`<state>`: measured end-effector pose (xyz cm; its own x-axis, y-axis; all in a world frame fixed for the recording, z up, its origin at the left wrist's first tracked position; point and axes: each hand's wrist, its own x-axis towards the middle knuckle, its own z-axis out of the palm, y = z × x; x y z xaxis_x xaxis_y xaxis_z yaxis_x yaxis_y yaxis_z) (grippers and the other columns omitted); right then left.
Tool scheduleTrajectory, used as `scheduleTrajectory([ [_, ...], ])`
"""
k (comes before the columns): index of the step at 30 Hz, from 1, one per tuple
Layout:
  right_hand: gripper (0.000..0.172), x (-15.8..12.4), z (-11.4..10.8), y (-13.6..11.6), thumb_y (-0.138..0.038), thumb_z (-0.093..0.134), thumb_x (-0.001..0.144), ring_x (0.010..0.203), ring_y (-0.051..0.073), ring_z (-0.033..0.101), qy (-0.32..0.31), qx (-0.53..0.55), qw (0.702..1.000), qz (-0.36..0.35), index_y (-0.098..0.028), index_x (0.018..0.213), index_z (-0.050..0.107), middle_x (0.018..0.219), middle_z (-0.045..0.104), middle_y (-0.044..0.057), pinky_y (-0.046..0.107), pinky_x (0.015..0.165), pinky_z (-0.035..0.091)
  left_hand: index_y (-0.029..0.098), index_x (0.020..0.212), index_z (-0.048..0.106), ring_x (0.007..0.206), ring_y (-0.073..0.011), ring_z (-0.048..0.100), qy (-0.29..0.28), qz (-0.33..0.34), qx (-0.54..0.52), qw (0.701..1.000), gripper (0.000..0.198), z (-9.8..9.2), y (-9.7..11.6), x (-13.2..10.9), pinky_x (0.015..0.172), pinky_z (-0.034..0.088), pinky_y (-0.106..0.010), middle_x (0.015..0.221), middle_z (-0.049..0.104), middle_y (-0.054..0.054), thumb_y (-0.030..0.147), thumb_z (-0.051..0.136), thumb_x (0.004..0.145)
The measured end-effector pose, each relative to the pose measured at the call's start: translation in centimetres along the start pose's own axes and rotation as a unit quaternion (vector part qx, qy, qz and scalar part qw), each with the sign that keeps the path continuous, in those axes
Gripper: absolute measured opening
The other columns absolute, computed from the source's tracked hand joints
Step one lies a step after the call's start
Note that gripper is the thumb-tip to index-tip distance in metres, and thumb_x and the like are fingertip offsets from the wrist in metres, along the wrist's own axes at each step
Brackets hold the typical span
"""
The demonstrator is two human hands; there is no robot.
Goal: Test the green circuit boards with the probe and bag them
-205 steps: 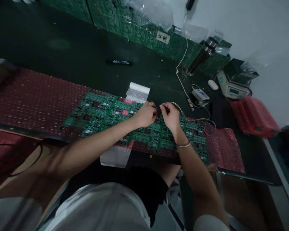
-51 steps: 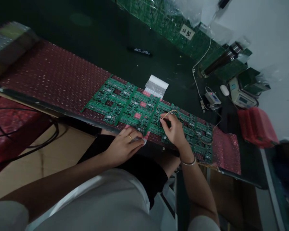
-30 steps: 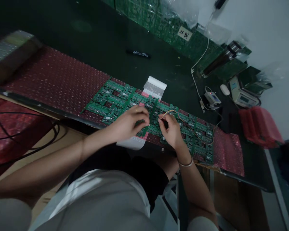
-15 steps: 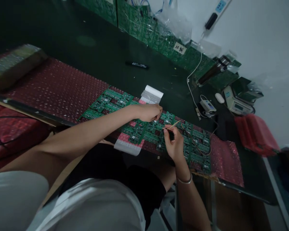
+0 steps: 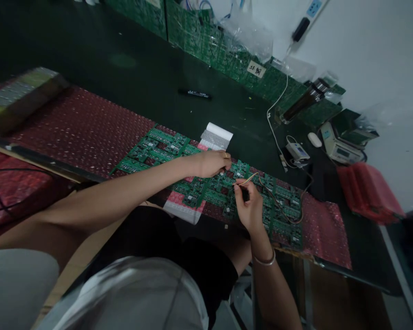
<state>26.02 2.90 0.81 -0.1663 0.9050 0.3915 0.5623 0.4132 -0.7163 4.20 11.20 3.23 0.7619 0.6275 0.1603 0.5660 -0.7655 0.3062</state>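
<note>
A long green circuit board panel [image 5: 158, 149] lies on red bubble wrap [image 5: 82, 128] at the bench's near edge. My left hand [image 5: 211, 162] rests on the panel's middle, fingers curled and pinched at a small part I cannot make out. Just right of it, my right hand [image 5: 249, 208] is closed on a thin probe with a yellowish wire [image 5: 277, 201] that trails right across the boards to a small meter [image 5: 297, 151]. A white paper strip [image 5: 216, 136] pokes out from under the panel at the far side and again at the near edge.
A black marker [image 5: 195, 94] lies on the dark bench. Stacked green boards [image 5: 206, 41] and plastic bags line the back wall. A white device [image 5: 337, 146], a mouse [image 5: 314, 140] and a red bag [image 5: 368, 190] sit at the right. A flat tray [image 5: 17, 94] is at far left.
My left hand went from the paper strip at the near edge up onto the middle of the panel, beside the right hand. The right hand kept the probe and barely shifted.
</note>
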Motion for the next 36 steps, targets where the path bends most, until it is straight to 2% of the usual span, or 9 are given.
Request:
scheduleTrajectory([
  [3,0.02,-0.2,-0.1,0.0,-0.037,0.055,0.098,0.092,0.021,0.071,0.003,0.002,1.0,0.005,-0.019,0.101,0.065,0.097,0.074,0.009,0.036,0.086,0.057,0.012,0.114,0.068,0.112,-0.0265,0.059,0.017,-0.01,0.063,0.998,0.028,0.4,1.4,-1.9,0.094,0.048,-0.038,0.118,0.065,-0.014,0.014,0.045,0.098],
  [6,0.019,0.0,-0.5,-0.2,-0.037,0.057,0.097,0.092,0.02,0.07,-0.003,0.009,1.0,-0.005,-0.02,0.098,0.066,0.096,0.074,0.008,0.036,0.086,0.057,0.011,0.121,0.068,0.121,-0.0306,0.054,0.022,-0.024,0.106,0.994,0.033,1.0,2.9,-3.5,0.1,0.046,-0.042,0.131,0.061,-0.016,0.032,0.05,0.102],
  [10,0.021,3.0,-0.6,-1.4,-0.042,0.06,0.096,0.094,0.021,0.071,-0.01,0.068,0.998,-0.005,-0.022,0.095,0.064,0.101,0.073,0.009,0.037,0.083,0.058,0.01,0.119,0.069,0.121,-0.0334,0.054,0.038,-0.05,0.098,0.993,0.046,1.1,4.0,-3.8,0.098,0.046,-0.045,0.131,0.061,-0.018,0.048,0.051,0.101],
  [14,0.028,8.1,2.0,-2.8,-0.05,0.058,0.094,0.074,0.02,0.073,-0.041,0.185,0.981,0.038,-0.022,0.096,0.057,0.094,0.075,0.008,0.034,0.066,0.061,0.008,0.115,0.071,0.117,-0.0347,0.059,0.07,-0.041,0.086,0.993,0.044,1.0,4.4,-4.1,0.096,0.049,-0.047,0.127,0.064,-0.02,0.047,0.057,0.098],
  [18,0.02,12.2,6.0,-3.3,-0.041,0.057,0.092,0.067,0.021,0.074,-0.085,0.226,0.97,0.037,-0.022,0.096,0.055,0.075,0.073,0.004,0.033,0.062,0.061,0.01,0.131,0.063,0.123,-0.0349,0.059,0.122,-0.047,0.117,0.984,0.053,1.3,5.0,-6.3,0.102,0.048,-0.049,0.133,0.064,-0.018,0.05,0.055,0.098],
  [22,0.011,12.8,8.2,-2.9,-0.022,0.051,0.094,0.067,0.019,0.073,-0.115,0.087,0.989,-0.019,-0.021,0.091,0.061,0.083,0.075,0.005,0.032,0.067,0.06,0.018,0.145,0.052,0.138,-0.0305,0.051,0.133,-0.059,0.145,0.979,0.057,1.5,6.2,-10.5,0.113,0.042,-0.045,0.148,0.056,-0.011,0.05,0.053,0.099],
  [27,0.012,11.6,8.0,-2.7,-0.022,0.06,0.092,0.089,0.023,0.071,-0.107,-0.051,0.99,-0.07,-0.02,0.082,0.066,0.091,0.074,0.009,0.036,0.087,0.054,0.02,0.14,0.057,0.135,-0.0296,0.053,0.175,-0.081,0.143,0.971,0.047,0.9,7.4,-15.2,0.111,0.048,-0.046,0.147,0.057,-0.011,0.04,0.057,0.098],
  [30,0.017,11.4,7.9,-2.8,-0.024,0.057,0.098,0.09,0.023,0.069,-0.125,-0.156,0.975,-0.098,-0.019,0.085,0.067,0.091,0.074,0.009,0.034,0.086,0.05,0.021,0.136,0.061,0.134,-0.0278,0.054,0.208,-0.094,0.125,0.966,0.039,1.0,7.6,-16.8,0.108,0.051,-0.045,0.147,0.057,-0.009,0.034,0.053,0.1],
  [36,0.017,11.3,8.0,-3.1,-0.027,0.057,0.1,0.099,0.025,0.067,-0.137,-0.238,0.955,-0.114,-0.019,0.088,0.067,0.095,0.073,0.009,0.037,0.092,0.046,0.023,0.133,0.063,0.128,-0.0263,0.058,0.264,-0.124,0.095,0.952,0.035,2.6,8.1,-18.9,0.104,0.054,-0.043,0.138,0.064,-0.008,0.028,0.051,0.1],
])
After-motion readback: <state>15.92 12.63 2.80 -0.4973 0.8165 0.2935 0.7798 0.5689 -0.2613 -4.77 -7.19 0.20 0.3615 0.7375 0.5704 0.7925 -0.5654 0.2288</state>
